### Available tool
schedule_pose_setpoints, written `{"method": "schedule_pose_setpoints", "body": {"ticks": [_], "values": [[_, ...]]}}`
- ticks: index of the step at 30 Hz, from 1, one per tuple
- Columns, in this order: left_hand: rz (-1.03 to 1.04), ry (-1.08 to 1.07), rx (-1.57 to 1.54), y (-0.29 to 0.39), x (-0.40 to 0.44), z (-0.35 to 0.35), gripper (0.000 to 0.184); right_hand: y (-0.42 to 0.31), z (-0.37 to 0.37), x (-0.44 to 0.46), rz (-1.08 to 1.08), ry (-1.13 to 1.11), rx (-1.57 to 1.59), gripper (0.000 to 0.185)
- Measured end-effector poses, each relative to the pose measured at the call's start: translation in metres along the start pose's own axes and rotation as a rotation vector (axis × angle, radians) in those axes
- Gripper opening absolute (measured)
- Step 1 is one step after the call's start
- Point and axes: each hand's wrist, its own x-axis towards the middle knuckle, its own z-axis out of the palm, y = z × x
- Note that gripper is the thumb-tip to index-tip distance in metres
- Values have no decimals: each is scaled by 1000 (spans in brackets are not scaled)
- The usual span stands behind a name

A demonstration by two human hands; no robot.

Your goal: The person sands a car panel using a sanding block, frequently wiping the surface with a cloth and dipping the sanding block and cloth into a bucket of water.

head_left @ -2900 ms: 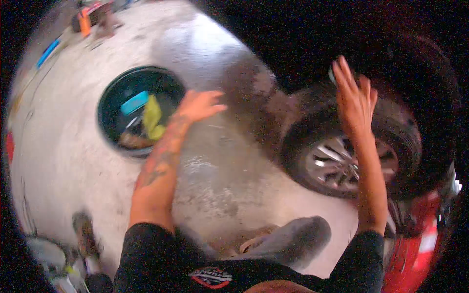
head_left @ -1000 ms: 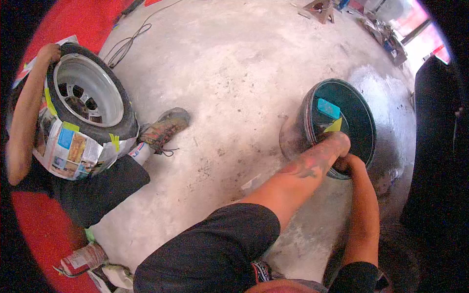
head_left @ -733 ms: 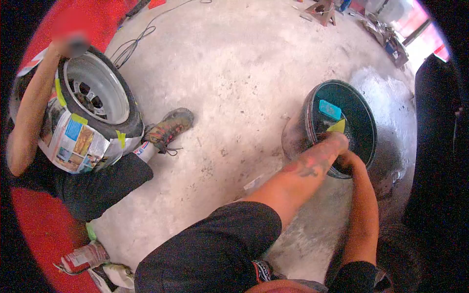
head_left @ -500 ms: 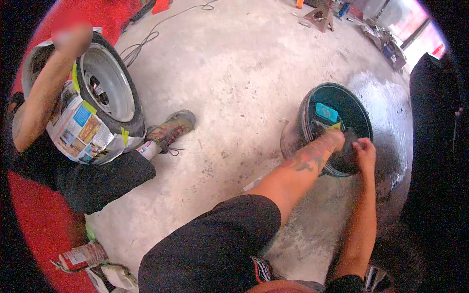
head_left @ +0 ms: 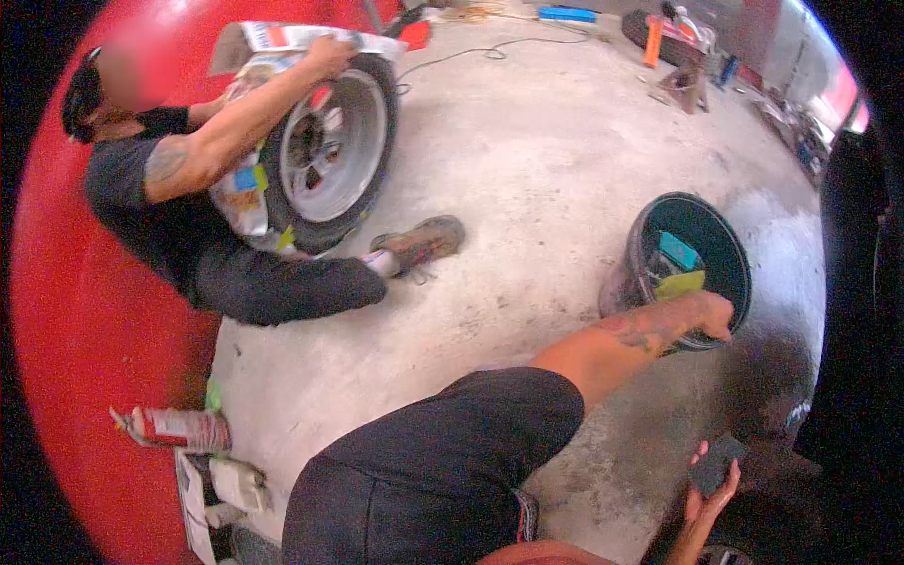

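Note:
A dark bucket (head_left: 692,202) stands on the concrete floor at the right. Inside it show a turquoise block (head_left: 677,250) and a yellow-green flat piece (head_left: 680,283). My left hand (head_left: 714,316), at the end of a tattooed forearm, is closed over the bucket's near side. Whatever its fingers hold, if anything, is hidden. Lower right, apart from the bucket, my right hand (head_left: 706,504) grips a dark grey rectangular piece of sandpaper (head_left: 717,465) between thumb and fingers.
At the left a seated person (head_left: 141,169) handles a paper-masked wheel (head_left: 339,155). A fire extinguisher (head_left: 179,427) lies by the red surface. Dark wet floor (head_left: 763,358) surrounds the bucket's right side. A cable (head_left: 494,54) and a jack stand (head_left: 686,87) are farther back.
My right hand has moved from the bucket down toward me with the sandpaper. My left hand stays at the bucket. The view has shifted, showing more of the other person.

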Motion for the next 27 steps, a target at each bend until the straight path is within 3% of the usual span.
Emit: {"method": "schedule_pose_setpoints", "body": {"ticks": [3, 5, 7, 8, 10, 11, 13, 17, 19, 21, 25, 27], "values": [[111, 125, 15, 30, -9, 18, 44, 2, -21, 10, -80, 11, 5, 47], [129, 157, 67, 57, -25, 32, 43, 1, -31, 14, -180, 134, -402, 47], [348, 71, -167, 73, -41, 47, 44, 3, -14, 5, -194, 136, -414, 45], [345, 66, -155, 78, -46, 51, 44, 4, -8, 2, -201, 102, -471, 45], [351, -138, -166, 86, -55, 60, 47, 8, -11, 6, -211, 69, -521, 46], [354, -144, -160, 85, -52, 80, 47, 12, -21, 13, -336, 63, -648, 48], [502, 300, -232, 69, -36, 129, 51, 14, -29, 17, -457, 56, -769, 49], [478, 165, -340, 98, -62, 106, 56, 7, -21, 6, -434, -43, -903, 50], [413, -125, -332, 111, -68, 91, 50, 8, -18, 2, -410, -67, -923, 50], [439, -133, -298, 105, -61, 95, 45, 10, -18, 3, -515, -76, -992, 50], [443, -42, -188, 104, -62, 101, 28, 17, -47, 16, -477, -153, -974, 50], [500, -18, -145, 102, -63, 99, 26, 20, -51, 18, -645, -92, -1243, 50]]}}
